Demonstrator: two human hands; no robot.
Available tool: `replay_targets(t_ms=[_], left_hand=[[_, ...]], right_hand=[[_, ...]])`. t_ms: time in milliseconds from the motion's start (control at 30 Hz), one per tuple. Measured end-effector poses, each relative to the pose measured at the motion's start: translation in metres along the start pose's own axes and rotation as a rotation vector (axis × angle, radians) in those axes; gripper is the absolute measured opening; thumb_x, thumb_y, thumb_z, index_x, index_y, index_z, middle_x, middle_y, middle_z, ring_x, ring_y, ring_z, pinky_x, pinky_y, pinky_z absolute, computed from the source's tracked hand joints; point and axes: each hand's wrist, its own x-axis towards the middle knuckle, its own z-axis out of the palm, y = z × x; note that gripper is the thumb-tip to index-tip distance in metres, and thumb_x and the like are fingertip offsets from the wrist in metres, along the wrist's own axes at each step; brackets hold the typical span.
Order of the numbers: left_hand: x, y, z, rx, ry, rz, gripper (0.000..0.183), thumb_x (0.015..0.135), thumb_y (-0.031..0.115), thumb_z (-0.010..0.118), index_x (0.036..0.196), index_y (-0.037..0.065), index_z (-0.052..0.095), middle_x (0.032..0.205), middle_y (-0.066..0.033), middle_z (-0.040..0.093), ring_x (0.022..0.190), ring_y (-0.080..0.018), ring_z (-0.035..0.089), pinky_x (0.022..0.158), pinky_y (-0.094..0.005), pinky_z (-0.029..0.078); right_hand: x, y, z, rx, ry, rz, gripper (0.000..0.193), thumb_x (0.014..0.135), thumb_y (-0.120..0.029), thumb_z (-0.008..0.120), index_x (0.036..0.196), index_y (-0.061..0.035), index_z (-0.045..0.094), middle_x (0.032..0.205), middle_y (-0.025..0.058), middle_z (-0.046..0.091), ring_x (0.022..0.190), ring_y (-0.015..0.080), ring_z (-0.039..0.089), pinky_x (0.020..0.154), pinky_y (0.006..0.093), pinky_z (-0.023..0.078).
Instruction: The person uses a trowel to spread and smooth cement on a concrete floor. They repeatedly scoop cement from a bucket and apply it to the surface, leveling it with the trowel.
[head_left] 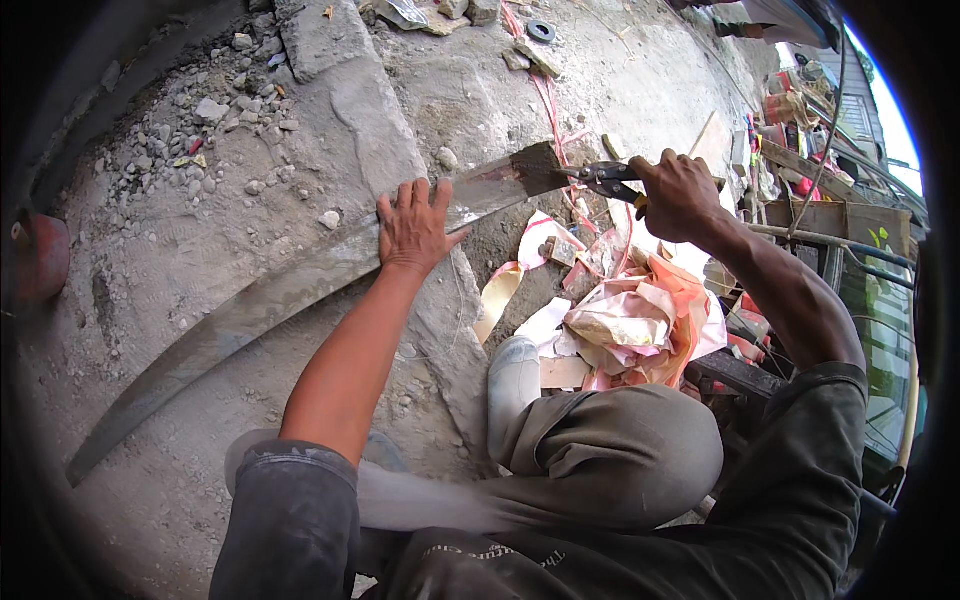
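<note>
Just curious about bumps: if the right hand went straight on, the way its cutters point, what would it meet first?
The metal strip, at its dark end. The cutters in the right hand seem to reach it in this view, though depth leaves contact unclear.

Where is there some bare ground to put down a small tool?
Mostly bare: pale ground right of the black ring; dusty ground between the grey strip and left forearm. Crowded: the gravel at upper left, and the crumpled sheets below the snips.
</note>
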Motion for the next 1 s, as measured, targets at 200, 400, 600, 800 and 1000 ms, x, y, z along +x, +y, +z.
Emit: replay_targets(t_ms=[200,400,600,800,1000], left_hand=[[-0.002,-0.002,0.004,0.002,-0.011,-0.016,0.076,0.075,0.058,0.077,0.132,0.019,0.046,0.114,-0.0057,0.050,0.113,-0.0226,0.047,0.090,-0.0480,0.034],[-0.004,-0.003,0.001,-0.026,-0.024,-0.019,0.075,0.077,0.058,0.075,0.134,0.020,0.045,0.118,-0.0046,0.050,0.116,-0.0216,0.047,0.094,-0.0494,0.035],[-0.002,-0.007,-0.006,-0.049,-0.064,-0.031,0.076,0.079,0.060,0.072,0.137,0.021,0.043,0.119,-0.0036,0.051,0.118,-0.0203,0.046,0.095,-0.0480,0.034],[-0.002,-0.006,-0.006,-0.067,-0.112,-0.029,0.081,0.079,0.064,0.070,0.141,0.021,0.041,0.121,-0.0052,0.049,0.119,-0.0213,0.044,0.097,-0.0481,0.031],[0.000,-0.003,-0.005,-0.076,-0.096,-0.030,0.080,0.079,0.061,0.073,0.139,0.016,0.045,0.120,-0.0071,0.049,0.118,-0.0231,0.043,0.099,-0.0515,0.030]], right_hand=[[-0.021,-0.090,-0.046,-0.265,-0.034,0.146,0.029,0.076,-0.019,0.068,0.100,-0.0037,0.067,0.094,0.0170,0.067,0.087,0.0290,0.067,0.070,0.0441,0.050],[-0.011,-0.185,-0.061,-0.795,-0.188,0.125,0.024,0.085,-0.014,0.065,0.103,-0.0001,0.071,0.093,0.0171,0.067,0.080,0.0284,0.065,0.061,0.0485,0.049],[-0.008,-0.194,-0.078,-0.801,-0.300,0.171,0.034,0.083,-0.020,0.070,0.112,-0.0030,0.067,0.103,0.0187,0.067,0.094,0.0303,0.065,0.070,0.0483,0.051],[-0.007,-0.087,-0.046,-0.479,-0.099,0.120,0.047,0.083,-0.023,0.071,0.126,-0.0141,0.056,0.098,0.0146,0.058,0.091,0.0280,0.063,0.078,0.0445,0.047],[0.010,-0.007,-0.001,-0.123,-0.082,0.064,0.054,0.087,-0.011,0.063,0.136,-0.0292,0.051,0.109,0.0151,0.057,0.105,0.0297,0.059,0.088,0.0430,0.043]])
